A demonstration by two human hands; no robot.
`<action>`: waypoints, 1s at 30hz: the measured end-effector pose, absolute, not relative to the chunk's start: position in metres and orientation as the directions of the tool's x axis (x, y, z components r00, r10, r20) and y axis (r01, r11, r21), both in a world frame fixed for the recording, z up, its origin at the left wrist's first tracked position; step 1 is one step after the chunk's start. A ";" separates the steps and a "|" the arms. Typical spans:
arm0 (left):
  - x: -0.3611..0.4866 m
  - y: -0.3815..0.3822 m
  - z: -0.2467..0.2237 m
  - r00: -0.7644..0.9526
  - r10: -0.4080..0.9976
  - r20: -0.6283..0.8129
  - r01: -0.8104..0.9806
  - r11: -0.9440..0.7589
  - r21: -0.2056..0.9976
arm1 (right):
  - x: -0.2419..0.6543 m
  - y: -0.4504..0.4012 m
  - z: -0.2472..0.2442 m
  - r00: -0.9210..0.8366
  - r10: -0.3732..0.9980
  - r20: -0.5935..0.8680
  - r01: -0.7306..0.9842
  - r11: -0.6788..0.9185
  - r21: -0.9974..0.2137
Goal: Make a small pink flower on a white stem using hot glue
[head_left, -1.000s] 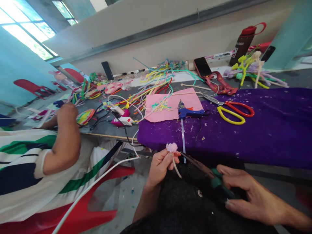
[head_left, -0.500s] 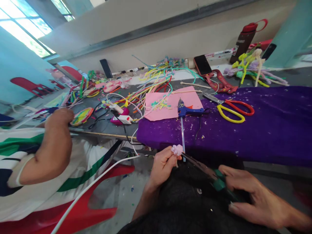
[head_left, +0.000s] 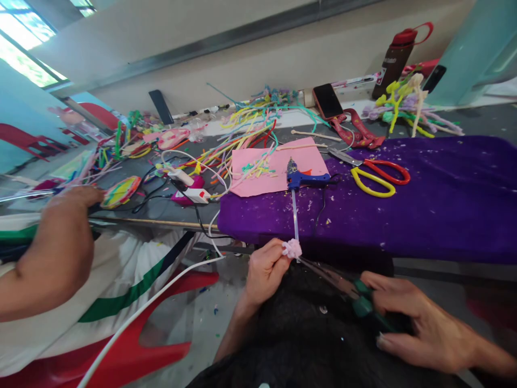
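Note:
Between the thumb and fingers of my left hand point(head_left: 266, 269) is a small pale lilac-pink fuzzy cluster point(head_left: 292, 248), like a flower head of chenille stem. My right hand point(head_left: 420, 318) is closed round the green handles of a pair of scissors point(head_left: 357, 297). Their long blades point left, and the tips reach the lower right edge of the cluster; whether they touch it I cannot tell. Just beyond my left hand, a blue glue gun point(head_left: 309, 179) lies on the table with its clear glue stick point(head_left: 294, 213) jutting toward me.
A purple cloth point(head_left: 444, 199) covers the near tabletop, bearing red-and-yellow-handled scissors point(head_left: 374, 186). Pink paper point(head_left: 258, 186) holds small clippings. Behind are chenille stems point(head_left: 242, 137), a phone point(head_left: 328, 101) and a bottle point(head_left: 393, 64). Left, a power strip point(head_left: 196, 195), white cable point(head_left: 149, 307) and another person's arm point(head_left: 60, 242).
The view has shifted slightly, moving the table items left. My hands keep their holds, with the scissor tips still by the cluster. The other person's arm has moved left.

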State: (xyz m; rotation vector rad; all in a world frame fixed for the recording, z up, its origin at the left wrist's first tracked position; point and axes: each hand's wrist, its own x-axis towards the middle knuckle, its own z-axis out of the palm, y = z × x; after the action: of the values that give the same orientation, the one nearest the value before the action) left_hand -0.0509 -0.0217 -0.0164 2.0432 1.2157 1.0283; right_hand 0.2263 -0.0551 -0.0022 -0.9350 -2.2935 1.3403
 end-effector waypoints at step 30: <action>-0.048 -0.025 -0.014 0.277 0.920 0.277 0.420 -0.375 0.826 | 0.224 -0.053 -0.007 -0.671 0.736 0.095 0.389 0.458 -0.799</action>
State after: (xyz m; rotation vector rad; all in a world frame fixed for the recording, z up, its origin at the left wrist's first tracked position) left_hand -0.0482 -0.0249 -0.0137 1.9233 1.2029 1.0242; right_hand 0.2244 -0.0526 -0.0073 -0.9427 -2.2812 1.0880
